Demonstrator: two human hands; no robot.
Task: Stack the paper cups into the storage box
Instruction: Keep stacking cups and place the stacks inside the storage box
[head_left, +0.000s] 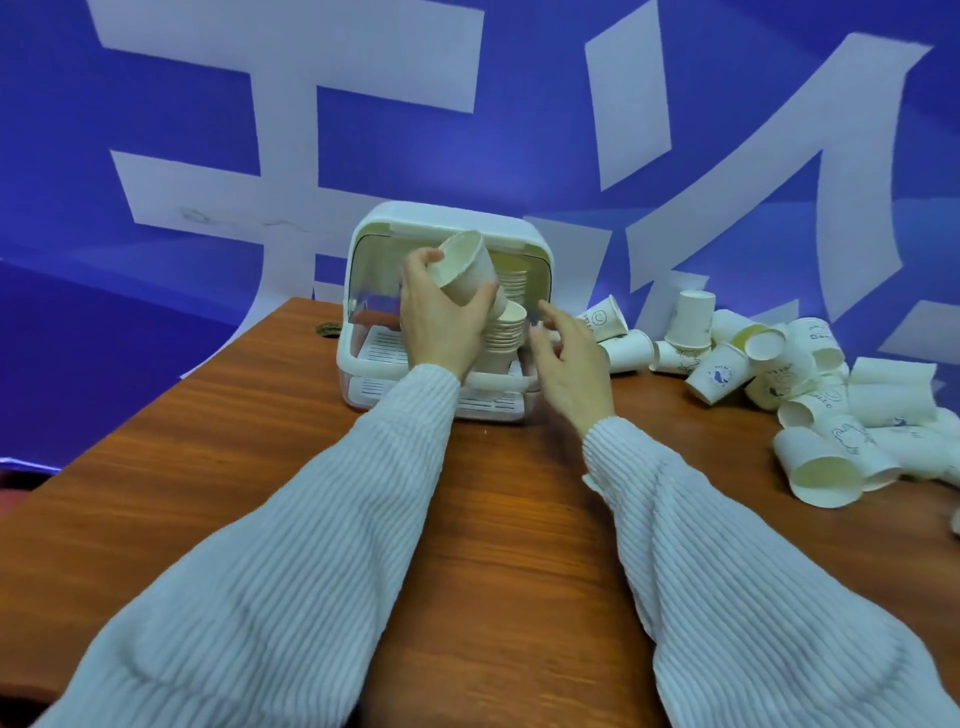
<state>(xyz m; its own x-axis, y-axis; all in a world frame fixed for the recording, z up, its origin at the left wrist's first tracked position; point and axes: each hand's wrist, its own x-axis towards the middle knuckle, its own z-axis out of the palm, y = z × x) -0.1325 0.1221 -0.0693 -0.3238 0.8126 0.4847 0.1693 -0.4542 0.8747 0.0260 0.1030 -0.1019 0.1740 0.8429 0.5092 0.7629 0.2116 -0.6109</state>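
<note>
A white storage box (363, 358) with its clear front lid raised stands at the back of the wooden table. Inside it are two stacks of paper cups, a front stack (506, 332) and a taller one (514, 283) behind. My left hand (441, 317) grips a tilted paper cup (465, 267) in front of the box's opening, its mouth facing up and left. Just right of the stacks, my right hand (569, 358) hovers with relaxed fingers and holds nothing.
Several loose paper cups (722, 371) lie in a pile on the right of the table (260, 447), some with printed drawings. A blue banner with large white characters hangs behind. A small round thing (328, 329) sits left of the box.
</note>
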